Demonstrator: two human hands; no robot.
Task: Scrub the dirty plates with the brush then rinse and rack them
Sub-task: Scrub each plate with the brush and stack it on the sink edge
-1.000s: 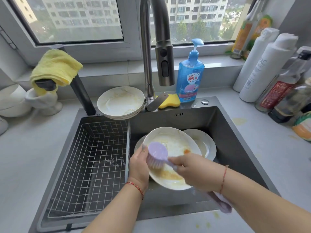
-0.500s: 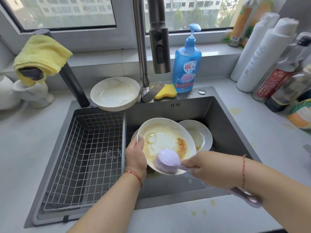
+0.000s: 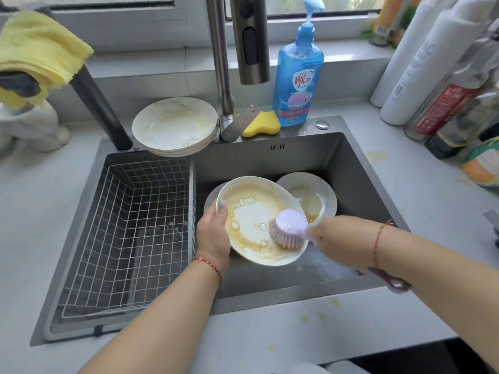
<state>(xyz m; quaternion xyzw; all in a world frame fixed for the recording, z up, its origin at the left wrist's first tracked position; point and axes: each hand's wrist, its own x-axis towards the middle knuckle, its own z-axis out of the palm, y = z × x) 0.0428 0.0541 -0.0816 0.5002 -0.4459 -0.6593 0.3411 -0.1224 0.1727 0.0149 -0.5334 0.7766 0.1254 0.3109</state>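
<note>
A white plate (image 3: 251, 225) smeared with brown sauce and bubbles is tilted over the sink basin (image 3: 337, 168). My left hand (image 3: 213, 238) grips its left rim, thumb on the inner face. My right hand (image 3: 337, 238) holds the handle of a lilac brush (image 3: 289, 229), whose bristles press on the plate's lower right part. Behind it lies another dirty plate (image 3: 313, 198) in the basin, and a third plate's edge shows under the held one. A stack of dirty plates (image 3: 175, 125) sits on the sink's back ledge. The white wire rack (image 3: 129, 233) fills the sink's left half and holds no plates.
The faucet (image 3: 251, 41) hangs above the basin's back. A blue soap bottle (image 3: 298, 74) and a yellow sponge (image 3: 262, 122) stand behind the sink. Bottles (image 3: 432, 63) crowd the right counter. A yellow cloth (image 3: 37, 47) lies draped at the far left.
The brush has swept from the plate's upper left, across its lower middle, to its lower right. Sauce is now smeared in a ring over the plate. The left hand's grip is unchanged.
</note>
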